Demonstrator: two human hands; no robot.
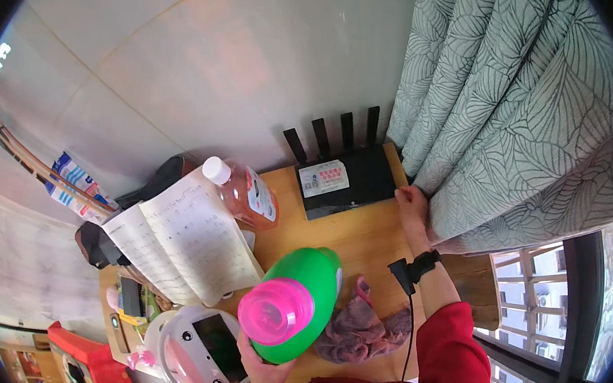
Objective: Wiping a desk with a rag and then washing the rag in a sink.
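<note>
My left hand point(265, 375) grips a green plastic bottle point(303, 280) with a translucent pink cap point(276, 311), low in the view. The bottle is held upright over the wooden table point(279, 244). At the table's right edge, my right hand point(413, 206) has its fingers curled, close to the corner of a black router point(371, 178) and to the patterned curtain point(489, 131). Whether the fingers pinch anything is hidden by the hand itself. A crumpled purple-grey cloth point(362, 330) lies beside the bottle.
An open handwritten notebook point(191, 236) lies left of a clear bottle of orange-pink liquid point(258, 203). Nearer stands a white device with a cartoon face point(191, 352). The router's antennas point(348, 131) stand along the wall. A cable point(409, 334) hangs from my right wrist.
</note>
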